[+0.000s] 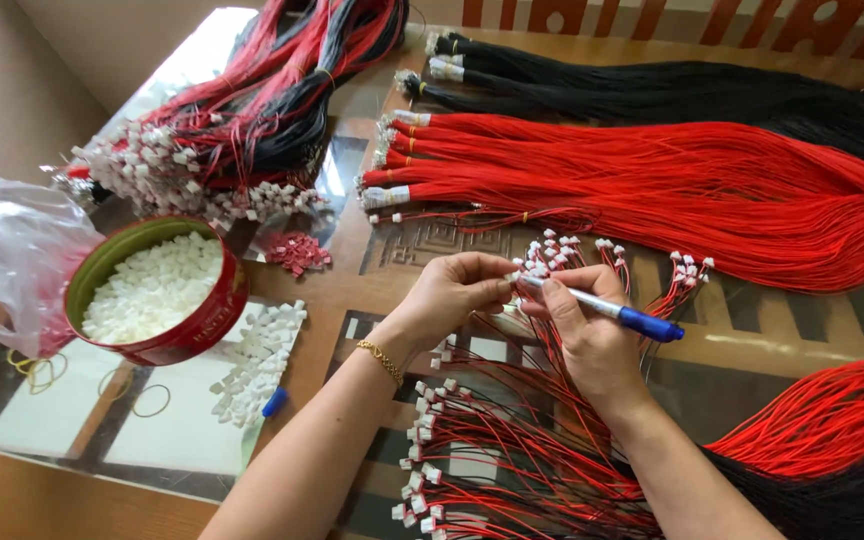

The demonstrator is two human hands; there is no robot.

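At 6 o'clock, nearest the camera, red wires (512, 470) tipped with white connectors fan over a glass-topped wooden table (82, 500). Just above, at centre, the left hand (449, 295) pinches a small white connector (514, 277), fingers curled nearly closed. Touching it at 3 o'clock, the right hand (587, 335) grips a blue pen (607, 311), fingers wrapped tight. At 9 o'clock sits a red tin (157, 290) of white connectors. From 12 to 3 o'clock lie red wire bundles (672, 185) and black wire bundles (652, 90).
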